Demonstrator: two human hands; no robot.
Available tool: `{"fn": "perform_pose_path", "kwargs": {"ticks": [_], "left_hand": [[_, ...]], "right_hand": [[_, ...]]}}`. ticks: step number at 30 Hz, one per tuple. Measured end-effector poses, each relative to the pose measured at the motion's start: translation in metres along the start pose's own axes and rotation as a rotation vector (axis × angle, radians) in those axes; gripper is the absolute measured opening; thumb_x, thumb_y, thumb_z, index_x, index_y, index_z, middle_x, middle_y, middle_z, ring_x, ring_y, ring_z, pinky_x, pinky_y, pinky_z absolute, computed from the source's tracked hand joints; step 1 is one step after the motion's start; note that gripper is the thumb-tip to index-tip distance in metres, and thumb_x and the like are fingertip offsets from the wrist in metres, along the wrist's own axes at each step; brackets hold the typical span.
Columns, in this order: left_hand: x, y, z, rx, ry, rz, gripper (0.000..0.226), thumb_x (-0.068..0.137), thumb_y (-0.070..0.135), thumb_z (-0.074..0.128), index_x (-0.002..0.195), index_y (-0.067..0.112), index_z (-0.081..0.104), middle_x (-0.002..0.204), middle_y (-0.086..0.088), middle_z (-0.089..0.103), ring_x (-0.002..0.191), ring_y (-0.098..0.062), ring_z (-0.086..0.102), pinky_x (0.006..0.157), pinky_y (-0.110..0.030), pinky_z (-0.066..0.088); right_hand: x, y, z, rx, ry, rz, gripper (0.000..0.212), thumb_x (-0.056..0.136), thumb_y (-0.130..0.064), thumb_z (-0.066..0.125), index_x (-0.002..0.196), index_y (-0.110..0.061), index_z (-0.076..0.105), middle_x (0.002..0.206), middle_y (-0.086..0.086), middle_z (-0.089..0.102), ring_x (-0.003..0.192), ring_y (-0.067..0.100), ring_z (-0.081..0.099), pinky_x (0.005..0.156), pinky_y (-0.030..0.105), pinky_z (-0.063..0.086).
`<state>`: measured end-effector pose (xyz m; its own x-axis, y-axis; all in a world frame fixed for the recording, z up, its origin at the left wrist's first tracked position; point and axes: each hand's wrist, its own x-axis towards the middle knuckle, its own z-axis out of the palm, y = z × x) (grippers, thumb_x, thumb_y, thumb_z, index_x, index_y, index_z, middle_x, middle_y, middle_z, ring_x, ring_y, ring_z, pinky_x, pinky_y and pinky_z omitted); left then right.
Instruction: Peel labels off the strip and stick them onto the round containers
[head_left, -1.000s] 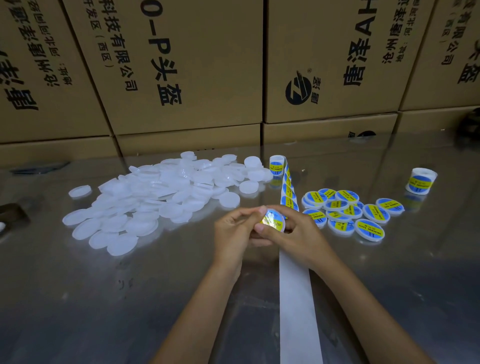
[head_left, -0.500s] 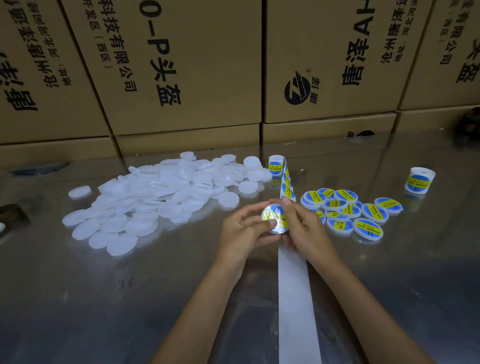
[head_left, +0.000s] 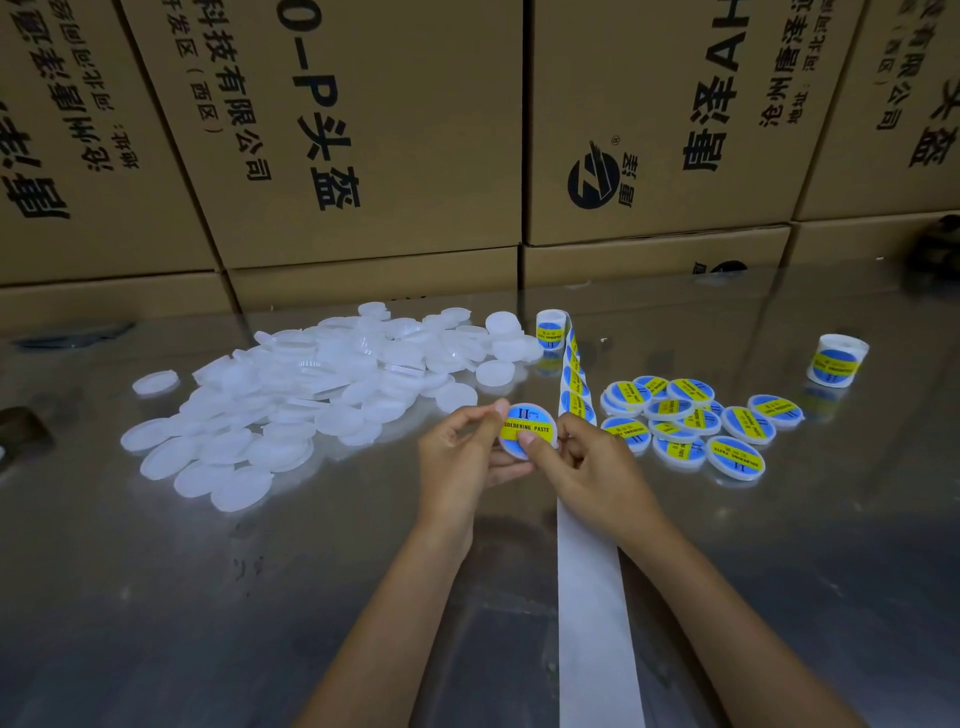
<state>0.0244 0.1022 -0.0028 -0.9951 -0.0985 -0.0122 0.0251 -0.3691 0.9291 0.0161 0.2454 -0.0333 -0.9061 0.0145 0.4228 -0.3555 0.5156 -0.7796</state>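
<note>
Both hands are now gripping 1 container (head_left: 527, 432), the right hand (head_left: 582, 467) thumb pressing its newly stuck label flat, left hand (head_left: 462, 452) steadying; the pile is next

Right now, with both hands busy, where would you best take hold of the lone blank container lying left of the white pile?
Probably by its rim. The lone blank container lies flat on the table, apart from the pile, so pinch opposite edges from above; its open left side gives fingers room.
</note>
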Motion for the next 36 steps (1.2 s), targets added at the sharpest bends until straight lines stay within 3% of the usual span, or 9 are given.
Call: {"fn": "perform_pose_path", "kwargs": {"ticks": [4, 8, 14, 17, 21, 24, 26, 31, 36], "left_hand": [[-0.001, -0.001, 0.003, 0.033, -0.131, -0.034, 0.026, 0.095, 0.000, 0.063, 0.120, 0.005, 0.067, 0.102, -0.015, 0.076, 0.090, -0.032, 0.075, 0.072, -0.030, 0.062], [0.002, -0.002, 0.003, 0.042, -0.180, -0.039, 0.036, 0.091, -0.007, 0.065, 0.125, 0.004, 0.063, 0.105, -0.017, 0.075, 0.088, -0.030, 0.076, 0.072, -0.028, 0.061], [0.008, -0.004, -0.003, 0.060, -0.244, -0.022, 0.036, 0.093, -0.002, 0.064, 0.127, 0.008, 0.064, 0.107, -0.012, 0.076, 0.085, -0.023, 0.075, 0.071, -0.027, 0.061], [0.010, -0.010, -0.001, 0.130, -0.217, 0.001, 0.029, 0.099, 0.007, 0.058, 0.127, 0.014, 0.065, 0.107, -0.011, 0.076, 0.078, -0.017, 0.072, 0.064, -0.027, 0.060], [0.020, -0.021, -0.009, 0.378, -0.022, 0.091, 0.025, 0.102, 0.007, 0.053, 0.123, 0.010, 0.067, 0.090, -0.006, 0.071, 0.066, -0.010, 0.060, 0.061, -0.023, 0.056], [0.029, -0.024, -0.024, 0.600, 0.100, 0.163, 0.029, 0.096, 0.001, 0.052, 0.117, 0.011, 0.071, 0.097, -0.004, 0.071, 0.083, -0.014, 0.064, 0.086, -0.036, 0.058], [0.032, -0.024, -0.030, 0.666, 0.151, 0.185, 0.028, 0.095, 0.002, 0.054, 0.112, 0.012, 0.073, 0.100, -0.004, 0.072, 0.095, -0.018, 0.067, 0.092, -0.041, 0.056], [0.036, -0.025, -0.038, 0.936, 0.113, 0.291, 0.035, 0.095, 0.000, 0.051, 0.125, 0.010, 0.066, 0.120, -0.007, 0.061, 0.115, -0.023, 0.060, 0.099, -0.025, 0.042], [0.048, -0.026, -0.037, 1.098, 0.095, 0.281, 0.041, 0.103, 0.013, 0.045, 0.143, 0.007, 0.049, 0.143, -0.013, 0.045, 0.132, -0.027, 0.043, 0.109, -0.031, 0.031]], "right_hand": [[0.003, 0.002, -0.003, -0.090, 0.079, 0.038, 0.054, 0.099, -0.044, 0.050, 0.055, -0.019, 0.030, 0.044, -0.005, 0.034, 0.047, 0.012, 0.032, 0.048, 0.024, 0.022], [0.006, 0.002, -0.006, -0.066, 0.075, 0.079, 0.057, 0.101, -0.042, 0.048, 0.053, -0.017, 0.030, 0.043, -0.005, 0.028, 0.047, 0.011, 0.028, 0.048, 0.024, 0.023], [0.006, -0.008, -0.020, 0.458, -0.207, 0.413, 0.048, 0.090, -0.053, 0.061, 0.065, -0.013, 0.052, 0.044, 0.002, 0.036, 0.038, 0.012, 0.027, 0.037, 0.019, 0.024], [0.005, -0.010, -0.024, 0.510, -0.308, 0.473, 0.042, 0.090, -0.051, 0.062, 0.070, -0.015, 0.055, 0.046, 0.003, 0.038, 0.040, 0.013, 0.025, 0.038, 0.019, 0.021], [0.011, -0.008, -0.023, 0.610, -0.104, 0.623, 0.038, 0.096, -0.046, 0.057, 0.077, -0.012, 0.058, 0.050, 0.001, 0.043, 0.041, 0.012, 0.030, 0.038, 0.020, 0.022], [0.015, 0.003, -0.030, 0.800, 0.128, 0.722, 0.031, 0.102, -0.035, 0.049, 0.083, -0.012, 0.056, 0.052, -0.001, 0.043, 0.043, 0.010, 0.030, 0.040, 0.020, 0.025], [0.016, 0.008, -0.034, 0.950, 0.217, 0.763, 0.025, 0.104, -0.028, 0.047, 0.088, -0.011, 0.056, 0.056, 0.000, 0.043, 0.046, 0.010, 0.031, 0.041, 0.019, 0.027], [0.015, 0.007, -0.032, 0.980, 0.234, 0.780, 0.015, 0.101, -0.019, 0.050, 0.094, -0.009, 0.059, 0.058, 0.001, 0.046, 0.048, 0.010, 0.035, 0.044, 0.020, 0.035], [0.016, 0.003, -0.028, 0.791, 0.254, 0.718, 0.012, 0.095, -0.006, 0.051, 0.095, -0.006, 0.063, 0.060, 0.005, 0.050, 0.047, 0.013, 0.039, 0.047, 0.024, 0.037]]}}
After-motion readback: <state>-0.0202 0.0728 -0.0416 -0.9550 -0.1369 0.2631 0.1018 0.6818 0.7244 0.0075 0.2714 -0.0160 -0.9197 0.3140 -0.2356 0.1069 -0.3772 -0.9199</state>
